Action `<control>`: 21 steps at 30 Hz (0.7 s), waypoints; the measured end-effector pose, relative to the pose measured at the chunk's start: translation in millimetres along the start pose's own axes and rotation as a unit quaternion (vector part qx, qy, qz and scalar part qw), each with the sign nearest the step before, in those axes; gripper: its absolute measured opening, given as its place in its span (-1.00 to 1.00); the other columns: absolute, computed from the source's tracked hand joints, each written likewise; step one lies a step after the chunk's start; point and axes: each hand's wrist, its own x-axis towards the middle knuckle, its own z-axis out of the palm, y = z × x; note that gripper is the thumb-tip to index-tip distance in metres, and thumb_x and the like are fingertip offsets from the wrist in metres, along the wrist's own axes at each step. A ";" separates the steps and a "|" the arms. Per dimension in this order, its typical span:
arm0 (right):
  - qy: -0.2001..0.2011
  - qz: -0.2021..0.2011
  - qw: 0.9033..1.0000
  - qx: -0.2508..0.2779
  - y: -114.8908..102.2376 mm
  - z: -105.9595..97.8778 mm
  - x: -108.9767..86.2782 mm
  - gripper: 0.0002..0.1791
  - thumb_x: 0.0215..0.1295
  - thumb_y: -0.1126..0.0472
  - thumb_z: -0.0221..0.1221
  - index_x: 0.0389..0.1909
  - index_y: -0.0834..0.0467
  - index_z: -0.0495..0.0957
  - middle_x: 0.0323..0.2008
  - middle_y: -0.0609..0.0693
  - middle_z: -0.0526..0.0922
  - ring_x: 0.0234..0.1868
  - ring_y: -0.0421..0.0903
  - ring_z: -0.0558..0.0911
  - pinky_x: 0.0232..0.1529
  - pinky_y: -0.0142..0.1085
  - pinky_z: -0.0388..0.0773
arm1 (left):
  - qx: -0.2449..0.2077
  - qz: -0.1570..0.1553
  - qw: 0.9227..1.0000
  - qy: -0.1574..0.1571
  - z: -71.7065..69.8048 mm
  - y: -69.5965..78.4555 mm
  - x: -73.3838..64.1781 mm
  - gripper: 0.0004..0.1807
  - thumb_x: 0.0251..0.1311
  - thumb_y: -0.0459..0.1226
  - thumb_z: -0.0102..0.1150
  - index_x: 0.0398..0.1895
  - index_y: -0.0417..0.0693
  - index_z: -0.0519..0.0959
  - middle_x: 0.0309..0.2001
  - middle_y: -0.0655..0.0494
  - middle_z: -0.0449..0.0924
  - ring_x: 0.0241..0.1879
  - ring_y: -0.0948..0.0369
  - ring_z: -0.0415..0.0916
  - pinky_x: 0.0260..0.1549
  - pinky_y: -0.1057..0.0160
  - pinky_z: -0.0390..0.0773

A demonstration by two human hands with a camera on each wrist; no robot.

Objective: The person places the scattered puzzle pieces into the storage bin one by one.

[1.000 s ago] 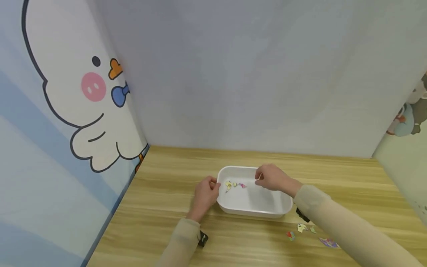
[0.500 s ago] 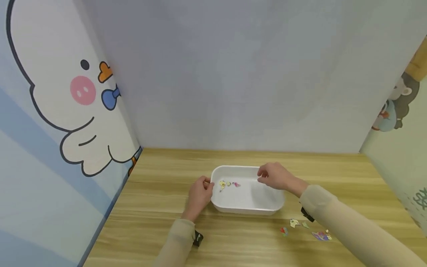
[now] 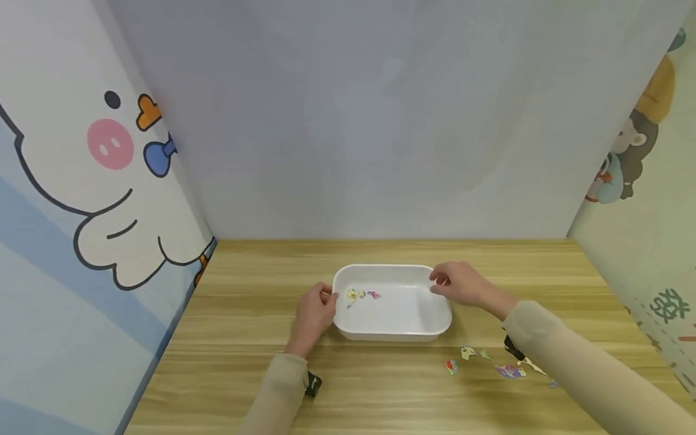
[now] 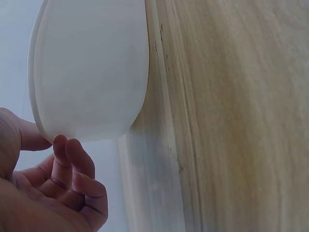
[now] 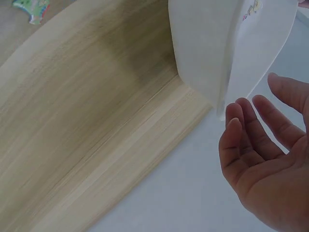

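Note:
A white rectangular plastic tray (image 3: 391, 333) sits on the wooden table. My left hand (image 3: 315, 314) pinches its left rim, thumb at the inner side and fingers outside, as the left wrist view shows (image 4: 53, 188). Over the tray's back right corner is my right hand (image 3: 462, 284); in the right wrist view its fingers are loosely bent, thumb apart, holding nothing, with fingertips close to the rim. Inside the tray, towards its left, lie a yellow irregular flat piece (image 3: 351, 295), a tiny yellowish one (image 3: 362, 294) and a pink one (image 3: 374, 295).
Several colourful flat cut-out pieces lie on the table front right of the tray: a red one (image 3: 451, 367), a yellow one (image 3: 467, 352), a green one (image 3: 484, 354) and a purple one (image 3: 508, 371). A pale wall (image 3: 348, 121) stands behind the table (image 3: 380, 399).
My right hand has moved from above the tray's inside to its back right corner. My left hand keeps its pinch on the rim. The head view has turned rightward.

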 end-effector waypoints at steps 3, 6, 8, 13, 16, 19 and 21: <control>0.006 -0.002 1.000 0.002 2.5 0.3 -2.7 -0.78 0.18 0.26 0.21 -0.21 0.31 0.58 -0.36 0.05 0.66 -0.31 -0.08 0.61 -0.24 -0.19 0.54 | -0.002 0.000 1.000 0.000 -1.2 -0.7 0.4 -0.81 0.19 -0.23 0.15 -0.22 -0.17 0.57 -0.51 0.08 0.56 -0.54 0.23 0.45 -0.57 0.34 0.45; 0.014 -0.003 1.000 0.003 5.0 0.0 -6.8 -0.79 0.17 0.28 0.21 -0.22 0.33 0.58 -0.42 0.01 0.64 -0.37 -0.14 0.58 -0.30 -0.24 0.52 | -0.004 -0.007 1.000 0.001 -1.9 -1.2 0.0 -0.81 0.19 -0.23 0.16 -0.22 -0.16 0.57 -0.51 0.08 0.55 -0.55 0.23 0.44 -0.58 0.34 0.45; 0.016 0.003 1.000 0.002 7.0 -1.1 -11.3 -0.80 0.16 0.31 0.20 -0.22 0.33 0.58 -0.50 -0.04 0.59 -0.47 -0.18 0.52 -0.38 -0.27 0.47 | -0.001 -0.009 1.000 -0.001 -1.9 -1.9 -0.7 -0.81 0.19 -0.22 0.15 -0.22 -0.16 0.57 -0.51 0.09 0.55 -0.55 0.24 0.44 -0.59 0.35 0.45; 0.002 0.019 1.000 -0.015 16.3 -4.7 -26.4 -0.85 0.05 0.43 0.15 -0.32 0.29 0.57 -0.62 -0.10 0.47 -0.58 -0.21 0.38 -0.49 -0.32 0.36 | -0.005 -0.008 1.000 -0.005 -2.8 -1.5 -2.8 -0.80 0.20 -0.23 0.15 -0.22 -0.18 0.57 -0.51 0.08 0.55 -0.55 0.24 0.44 -0.59 0.35 0.45; -0.029 0.026 0.999 -0.019 22.8 -6.1 -37.5 -0.86 -0.01 0.43 0.20 -0.37 0.28 0.56 -0.55 -0.05 0.51 -0.50 -0.18 0.45 -0.45 -0.29 0.42 | -0.006 -0.008 1.000 -0.004 -2.8 -1.0 -2.4 -0.80 0.20 -0.23 0.15 -0.22 -0.17 0.57 -0.51 0.08 0.55 -0.54 0.24 0.44 -0.58 0.34 0.45; -0.079 0.036 0.996 -0.012 29.0 -4.3 -49.4 -0.81 -0.06 0.37 0.29 -0.36 0.25 0.55 -0.46 -0.01 0.55 -0.41 -0.14 0.49 -0.39 -0.26 0.45 | -0.004 -0.005 1.000 0.000 -1.8 -1.0 -1.1 -0.81 0.19 -0.22 0.15 -0.23 -0.16 0.57 -0.52 0.10 0.54 -0.55 0.25 0.44 -0.57 0.34 0.45; -0.106 0.038 0.994 -0.009 32.9 -0.9 -56.7 -0.76 -0.14 0.32 0.34 -0.37 0.22 0.55 -0.43 0.00 0.56 -0.39 -0.14 0.49 -0.38 -0.27 0.46 | -0.005 0.001 1.000 0.002 -1.1 -0.7 0.0 -0.81 0.18 -0.22 0.16 -0.23 -0.16 0.57 -0.52 0.10 0.54 -0.55 0.24 0.44 -0.57 0.34 0.45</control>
